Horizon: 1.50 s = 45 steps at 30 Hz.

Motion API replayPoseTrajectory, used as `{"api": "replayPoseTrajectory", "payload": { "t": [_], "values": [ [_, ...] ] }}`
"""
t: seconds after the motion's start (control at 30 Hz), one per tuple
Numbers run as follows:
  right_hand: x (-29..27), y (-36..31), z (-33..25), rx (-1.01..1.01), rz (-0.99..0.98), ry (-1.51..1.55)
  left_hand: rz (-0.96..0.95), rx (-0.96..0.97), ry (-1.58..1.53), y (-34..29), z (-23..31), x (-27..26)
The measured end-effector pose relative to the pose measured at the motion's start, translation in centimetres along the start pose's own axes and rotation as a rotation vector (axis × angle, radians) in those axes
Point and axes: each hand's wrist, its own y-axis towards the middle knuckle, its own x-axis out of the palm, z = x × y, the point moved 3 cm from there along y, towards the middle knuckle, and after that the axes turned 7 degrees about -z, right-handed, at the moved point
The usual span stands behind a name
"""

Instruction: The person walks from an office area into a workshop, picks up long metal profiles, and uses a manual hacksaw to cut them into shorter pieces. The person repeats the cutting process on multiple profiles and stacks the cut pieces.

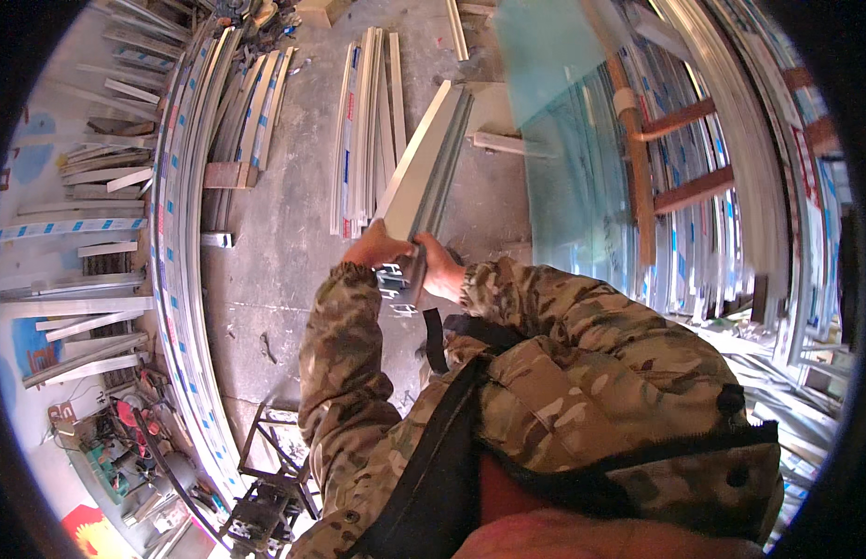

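Both my hands are wrapped round long profile bars (416, 177), one broad and cream-coloured, with grey ribbed ones along its right side. They stretch away from me at a slant, and their hollow, cut near ends show between my hands. My left hand (377, 245) grips the left side, thumb on the cream face. On the right side, slightly nearer to me, my right hand (439, 267) is closed round the grey part; some of its fingers are hidden. Just beyond my left hand, more profile bars (363, 140) lie on the floor (284, 214).
Greenish glass sheets (573, 168) stand right of my hands, beside a brown pipe rack (680, 121) of long profiles. Along the left runs a stack of long bars (177, 233), with offcuts (107, 177) beyond. A dark metal frame (270, 494) stands at lower left.
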Motion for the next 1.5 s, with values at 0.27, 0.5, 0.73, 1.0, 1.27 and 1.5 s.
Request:
{"api": "replayPoseTrajectory", "payload": {
  "t": [0.27, 0.5, 0.73, 1.0, 1.27, 1.5],
  "values": [
    [0.5, -5.8, 13.6, 0.030, -0.157, -0.036, -0.136, -0.114, -0.201, -14.2, -8.2, 3.4],
    [1.2, -14.7, 20.1, 0.141, -0.003, -0.169, -0.061, -0.111, -0.313, -26.9, -11.6, 8.1],
    [6.9, -19.2, 21.2, 0.141, -0.132, -0.178, -0.056, -0.032, -0.297, -34.8, -8.1, 5.8],
    [8.1, -21.6, 11.6, 0.193, -0.485, -0.004, -0.052, 0.451, -0.751, -33.9, -3.1, 5.4],
    [11.4, -21.0, 3.2, 0.054, -0.554, -0.122, -0.033, 0.804, -0.767, -30.2, 4.4, 3.0],
    [13.8, -19.0, -1.6, 0.057, -0.672, -0.258, 0.177, 0.873, -0.396, -26.3, 9.6, -0.3]
  ]
}}
